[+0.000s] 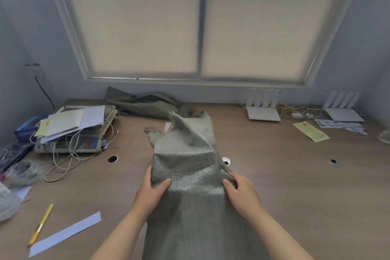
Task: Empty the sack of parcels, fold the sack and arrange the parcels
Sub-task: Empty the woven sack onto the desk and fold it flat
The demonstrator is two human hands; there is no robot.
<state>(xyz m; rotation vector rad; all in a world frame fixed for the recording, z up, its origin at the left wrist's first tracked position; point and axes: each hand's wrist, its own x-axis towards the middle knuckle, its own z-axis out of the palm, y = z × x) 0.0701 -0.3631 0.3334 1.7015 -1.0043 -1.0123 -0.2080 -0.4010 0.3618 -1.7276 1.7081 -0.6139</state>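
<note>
A grey-green woven sack (187, 167) lies lengthwise on the wooden table (295, 186), its open mouth at the far end and its near end hanging off the front edge. The sack bulges in the middle. My left hand (153, 190) grips its left side, thumb on top. My right hand (240, 190) grips its right side the same way. A pale corner, perhaps a parcel (168, 126), peeks out beside the sack's mouth. No other parcel shows.
A second crumpled sack (145, 102) lies by the far wall. A scale with papers and cables (73, 131) stands at left. Two white routers (263, 110) (341, 110) and yellow slips are at back right. A yellow knife (41, 225) and white paper strip (65, 234) lie front left.
</note>
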